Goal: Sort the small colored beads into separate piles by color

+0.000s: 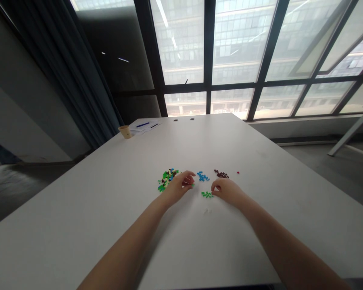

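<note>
Small plastic building bricks lie on the white table (181, 149) in colour groups. My left hand (181, 184) is beside a mixed heap of bricks (166, 179) in green, yellow, blue and dark brown, covering part of it. A green brick (192, 185) shows at its curled fingertips. My right hand (226, 188) is closed in a pinch at the edge of the green bricks (206, 194); what its fingertips hold, if anything, is too small to make out. Just beyond the hands lie the blue bricks (203, 176) and the dark brown bricks (221, 174).
One red brick (238, 172) lies to the right. A few white or clear pieces (208, 211) lie nearer me. Toward the far left stand a paper cup (125, 131) and papers (143, 126) with a blue pen (142, 125). Windows rise behind the table.
</note>
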The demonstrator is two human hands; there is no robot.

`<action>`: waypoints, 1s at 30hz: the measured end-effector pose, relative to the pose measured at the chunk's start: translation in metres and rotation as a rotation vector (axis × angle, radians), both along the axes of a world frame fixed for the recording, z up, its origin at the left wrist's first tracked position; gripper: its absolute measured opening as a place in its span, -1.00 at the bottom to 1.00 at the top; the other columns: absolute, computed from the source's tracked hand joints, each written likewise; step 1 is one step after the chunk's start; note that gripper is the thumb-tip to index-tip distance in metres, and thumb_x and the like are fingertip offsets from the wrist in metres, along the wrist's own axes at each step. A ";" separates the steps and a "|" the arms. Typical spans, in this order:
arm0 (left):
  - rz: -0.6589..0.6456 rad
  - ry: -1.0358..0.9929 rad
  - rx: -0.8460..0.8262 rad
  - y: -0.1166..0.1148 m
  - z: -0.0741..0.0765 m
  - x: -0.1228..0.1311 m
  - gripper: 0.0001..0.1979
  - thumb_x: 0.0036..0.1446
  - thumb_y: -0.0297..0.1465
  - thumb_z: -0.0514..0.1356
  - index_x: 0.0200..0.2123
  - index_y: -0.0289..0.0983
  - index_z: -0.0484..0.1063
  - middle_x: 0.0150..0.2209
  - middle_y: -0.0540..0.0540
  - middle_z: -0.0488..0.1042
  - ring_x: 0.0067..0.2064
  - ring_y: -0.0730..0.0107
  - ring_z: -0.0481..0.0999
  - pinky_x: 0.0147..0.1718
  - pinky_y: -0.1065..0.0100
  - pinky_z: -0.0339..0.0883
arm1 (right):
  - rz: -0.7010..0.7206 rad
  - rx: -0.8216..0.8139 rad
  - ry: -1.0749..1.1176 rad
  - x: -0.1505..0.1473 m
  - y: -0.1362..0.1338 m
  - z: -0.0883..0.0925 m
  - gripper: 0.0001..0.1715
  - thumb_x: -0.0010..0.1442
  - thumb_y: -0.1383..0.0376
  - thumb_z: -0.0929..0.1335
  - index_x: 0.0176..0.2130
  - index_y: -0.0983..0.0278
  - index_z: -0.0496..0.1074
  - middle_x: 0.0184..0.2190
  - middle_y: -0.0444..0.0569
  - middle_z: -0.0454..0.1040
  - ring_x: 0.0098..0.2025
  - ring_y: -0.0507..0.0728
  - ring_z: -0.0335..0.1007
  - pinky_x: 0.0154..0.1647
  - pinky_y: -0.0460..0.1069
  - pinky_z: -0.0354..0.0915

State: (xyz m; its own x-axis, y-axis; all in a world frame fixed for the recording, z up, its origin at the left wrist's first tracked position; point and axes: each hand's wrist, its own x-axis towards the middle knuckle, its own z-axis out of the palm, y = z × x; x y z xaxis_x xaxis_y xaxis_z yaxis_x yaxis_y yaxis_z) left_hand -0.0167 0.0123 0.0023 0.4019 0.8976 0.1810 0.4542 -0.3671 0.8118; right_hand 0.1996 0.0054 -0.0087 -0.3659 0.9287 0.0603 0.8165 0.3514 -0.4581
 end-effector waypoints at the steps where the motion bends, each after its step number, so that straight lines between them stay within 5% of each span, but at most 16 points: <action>1: -0.014 -0.040 -0.010 -0.001 0.000 0.001 -0.69 -0.08 -0.54 0.12 -0.19 -0.24 0.30 -0.34 -0.03 0.40 -0.30 0.48 0.43 -0.29 0.41 0.34 | 0.024 0.031 0.039 -0.002 -0.001 0.001 -0.92 -0.05 0.31 0.36 -0.45 0.24 0.48 -0.56 -0.13 0.35 -0.48 -0.01 0.21 -0.45 -0.12 0.07; 12: -0.082 -0.259 -0.041 -0.010 0.000 0.012 -0.69 0.02 -0.45 0.13 -0.11 -0.23 0.24 -0.22 -0.10 0.38 -0.20 0.41 0.46 -0.26 0.37 0.36 | 0.208 0.415 0.338 -0.017 -0.013 0.012 -0.88 0.07 0.27 0.32 -0.34 0.23 0.44 -0.51 -0.10 0.34 -0.38 0.03 0.23 -0.29 -0.06 0.16; 30: -0.068 -0.611 -0.163 -0.013 -0.002 0.021 -0.35 -0.07 -0.44 0.24 0.06 -0.17 -0.01 -0.16 -0.13 0.40 -0.21 0.38 0.50 -0.15 0.30 0.34 | 0.157 0.615 0.395 -0.022 -0.012 0.008 -0.82 0.09 0.27 0.31 -0.31 0.18 0.51 -0.63 -0.12 0.33 -0.49 0.01 0.20 -0.35 -0.05 0.17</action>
State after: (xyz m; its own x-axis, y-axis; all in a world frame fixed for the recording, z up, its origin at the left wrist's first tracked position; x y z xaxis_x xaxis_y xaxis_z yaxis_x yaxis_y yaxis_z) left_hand 0.0046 -0.0007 0.0002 0.3264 0.9093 0.2583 -0.1281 -0.2282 0.9651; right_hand 0.1781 -0.0063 -0.0005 -0.3344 0.6234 0.7068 0.5509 0.7378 -0.3901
